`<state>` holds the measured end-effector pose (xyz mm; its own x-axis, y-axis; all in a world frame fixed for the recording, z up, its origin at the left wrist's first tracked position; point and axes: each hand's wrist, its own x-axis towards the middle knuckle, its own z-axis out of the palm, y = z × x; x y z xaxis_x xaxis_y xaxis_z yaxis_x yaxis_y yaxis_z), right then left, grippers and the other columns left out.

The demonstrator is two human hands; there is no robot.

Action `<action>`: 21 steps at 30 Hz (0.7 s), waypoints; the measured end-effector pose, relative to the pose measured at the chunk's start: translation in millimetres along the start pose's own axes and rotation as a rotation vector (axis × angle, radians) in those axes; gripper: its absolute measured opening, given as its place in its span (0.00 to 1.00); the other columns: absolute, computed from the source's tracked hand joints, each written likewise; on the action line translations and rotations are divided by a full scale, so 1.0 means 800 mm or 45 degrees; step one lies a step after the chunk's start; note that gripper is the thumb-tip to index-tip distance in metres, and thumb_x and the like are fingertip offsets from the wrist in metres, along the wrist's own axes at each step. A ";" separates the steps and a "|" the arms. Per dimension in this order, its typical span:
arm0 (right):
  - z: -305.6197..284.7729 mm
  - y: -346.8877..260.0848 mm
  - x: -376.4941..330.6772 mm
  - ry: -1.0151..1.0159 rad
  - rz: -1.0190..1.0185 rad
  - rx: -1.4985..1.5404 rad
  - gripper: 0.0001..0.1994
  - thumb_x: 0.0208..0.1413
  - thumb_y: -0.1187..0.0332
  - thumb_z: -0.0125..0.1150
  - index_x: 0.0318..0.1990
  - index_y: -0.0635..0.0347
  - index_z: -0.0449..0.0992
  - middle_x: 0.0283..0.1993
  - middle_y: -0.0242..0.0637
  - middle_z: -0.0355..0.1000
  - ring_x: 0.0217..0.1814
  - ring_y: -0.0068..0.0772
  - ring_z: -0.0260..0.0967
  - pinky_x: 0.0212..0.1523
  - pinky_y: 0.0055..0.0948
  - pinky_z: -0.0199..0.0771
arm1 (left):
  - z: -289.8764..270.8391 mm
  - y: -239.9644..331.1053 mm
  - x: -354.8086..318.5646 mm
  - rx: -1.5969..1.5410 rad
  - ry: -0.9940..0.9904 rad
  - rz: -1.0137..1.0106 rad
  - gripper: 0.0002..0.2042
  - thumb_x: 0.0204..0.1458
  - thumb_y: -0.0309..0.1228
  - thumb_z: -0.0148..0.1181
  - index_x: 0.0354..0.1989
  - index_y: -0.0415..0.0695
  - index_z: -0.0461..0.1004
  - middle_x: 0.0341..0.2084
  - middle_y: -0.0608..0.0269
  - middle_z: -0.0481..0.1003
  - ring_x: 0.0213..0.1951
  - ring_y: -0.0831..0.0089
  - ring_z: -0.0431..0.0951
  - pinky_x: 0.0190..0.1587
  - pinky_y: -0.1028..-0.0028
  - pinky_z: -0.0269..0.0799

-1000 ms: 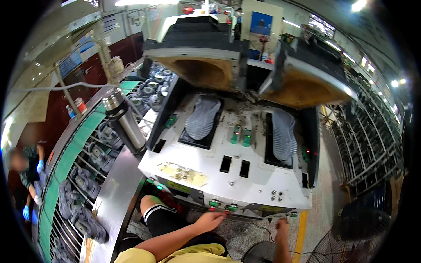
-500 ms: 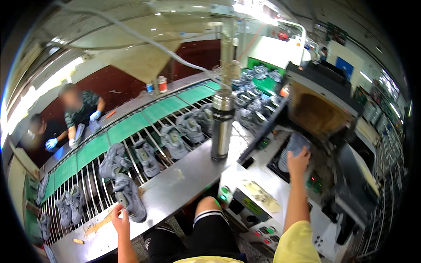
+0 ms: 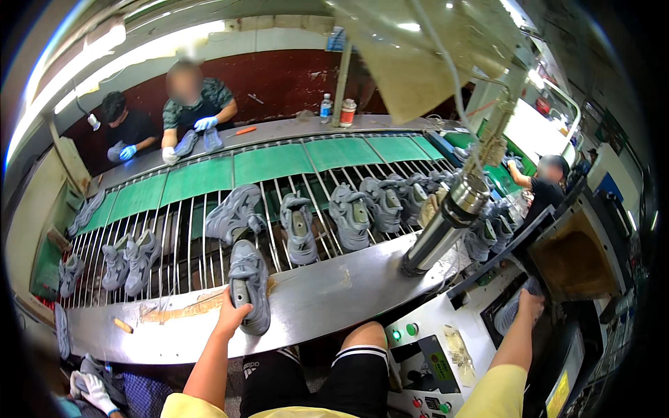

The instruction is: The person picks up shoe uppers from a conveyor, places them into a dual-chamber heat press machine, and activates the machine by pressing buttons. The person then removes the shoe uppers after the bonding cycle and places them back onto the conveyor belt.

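A grey lace-up sneaker [image 3: 252,279] stands at the near edge of the metal ledge, toe pointing away. My left hand [image 3: 233,313] is closed on its heel and collar, the thumb at the opening. Far to the right, my right hand [image 3: 531,305] is closed on another grey shoe [image 3: 506,317], which sits in the opened press machine [image 3: 488,313]. Part of that shoe is hidden by my hand and the machine's frame. Behind my left hand, another grey sneaker [image 3: 233,214] lies tilted on the roller rack.
Several grey sneakers stand along the metal-bar rack [image 3: 174,258], backed by green panels [image 3: 272,164]. A metal cylinder post [image 3: 446,226] rises from the ledge [image 3: 327,289]. Two people work across the rack; another person [image 3: 550,184] is at the right. A white-gloved hand [image 3: 94,390] shows lower left.
The view has swung left, bringing the rack more into the middle. My left hand has gone from fingers at the sneaker's heel to gripping it. My right hand stays on the shoe in the machine.
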<state>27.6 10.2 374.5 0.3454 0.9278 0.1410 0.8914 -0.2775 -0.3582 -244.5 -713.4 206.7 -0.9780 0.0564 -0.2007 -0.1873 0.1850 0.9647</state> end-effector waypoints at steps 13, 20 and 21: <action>-0.059 0.134 -0.206 0.375 -0.531 1.854 0.37 0.38 0.67 0.58 0.62 0.67 0.58 0.61 0.50 0.61 0.60 0.52 0.61 0.61 0.45 0.62 | 0.070 0.021 -0.027 0.066 -0.057 0.078 0.48 0.38 0.47 0.69 0.64 0.31 0.51 0.59 0.42 0.60 0.61 0.56 0.62 0.62 0.67 0.56; 0.021 0.135 -0.350 -1.766 -0.511 2.454 0.30 0.40 0.61 0.45 0.53 0.67 0.69 0.55 0.47 0.67 0.58 0.48 0.64 0.60 0.43 0.63 | 0.037 0.078 -0.103 -0.461 -0.639 0.156 0.37 0.48 0.46 0.63 0.64 0.44 0.55 0.62 0.51 0.58 0.63 0.62 0.58 0.65 0.63 0.50; -0.040 0.101 -0.444 -2.069 -0.318 2.279 0.29 0.47 0.59 0.45 0.55 0.69 0.66 0.54 0.49 0.68 0.55 0.50 0.67 0.58 0.47 0.66 | 0.024 0.084 -0.114 -0.699 -0.738 0.115 0.38 0.48 0.46 0.63 0.65 0.44 0.54 0.62 0.52 0.58 0.63 0.63 0.58 0.65 0.63 0.49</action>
<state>-13.9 -349.6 324.9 -0.8526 0.5162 0.0815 -0.4271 -0.5986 -0.6777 -166.2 -687.1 286.5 -0.8166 0.5764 -0.0294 -0.2757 -0.3449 0.8972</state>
